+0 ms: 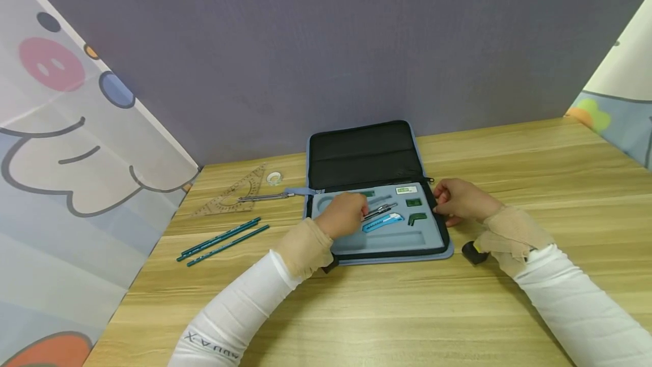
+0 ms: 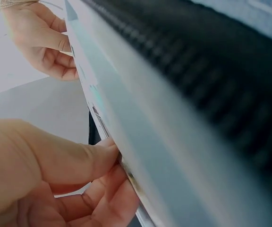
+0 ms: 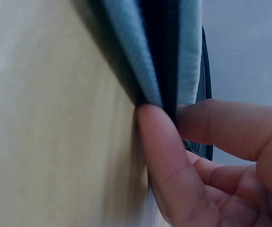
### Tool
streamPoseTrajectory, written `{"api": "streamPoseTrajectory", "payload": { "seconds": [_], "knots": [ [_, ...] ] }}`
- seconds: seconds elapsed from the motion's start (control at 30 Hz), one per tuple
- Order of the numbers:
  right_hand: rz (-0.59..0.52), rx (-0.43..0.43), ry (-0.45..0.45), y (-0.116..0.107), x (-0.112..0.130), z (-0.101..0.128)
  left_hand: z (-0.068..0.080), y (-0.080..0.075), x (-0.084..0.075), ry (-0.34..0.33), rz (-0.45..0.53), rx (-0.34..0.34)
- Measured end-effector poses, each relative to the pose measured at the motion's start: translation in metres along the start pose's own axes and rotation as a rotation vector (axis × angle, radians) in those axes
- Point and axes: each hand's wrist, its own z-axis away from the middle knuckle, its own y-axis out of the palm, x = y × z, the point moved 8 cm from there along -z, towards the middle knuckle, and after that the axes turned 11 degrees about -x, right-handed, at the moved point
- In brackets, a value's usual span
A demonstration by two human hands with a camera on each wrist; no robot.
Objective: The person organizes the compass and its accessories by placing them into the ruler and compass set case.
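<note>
Pinching the metal compass (image 1: 379, 211) in the open blue-grey zip case (image 1: 438, 242) with your left hand (image 1: 343, 214), your right hand (image 1: 460, 200) grips its right edge; three green pencils (image 1: 222, 240) remain left of the case.

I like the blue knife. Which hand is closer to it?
Left. The left hand sits inside the case, just left of the blue knife. The right hand grips the case's right edge, farther away.

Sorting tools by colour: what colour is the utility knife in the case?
Light blue utility knife, clearest in the head view.
</note>
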Motion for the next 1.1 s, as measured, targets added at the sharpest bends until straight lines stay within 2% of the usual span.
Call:
{"api": "streamPoseTrajectory", "payload": {
  "seconds": [0.23,0.6,0.73,1.1],
  "knots": [
    [-0.003,0.001,-0.002,0.000,0.000,0.000,0.000,-0.002,0.001,-0.001,0.029,-0.013],
    [0.005,0.005,-0.005,0.001,0.002,0.001,0.000,-0.008,0.003,0.020,0.072,-0.093],
    [0.005,0.004,-0.005,0.001,0.002,0.001,-0.001,-0.009,0.005,0.009,0.051,-0.100],
    [0.006,-0.003,-0.006,0.000,0.001,0.000,0.002,-0.011,0.002,0.000,0.070,-0.096]
  ]
}}
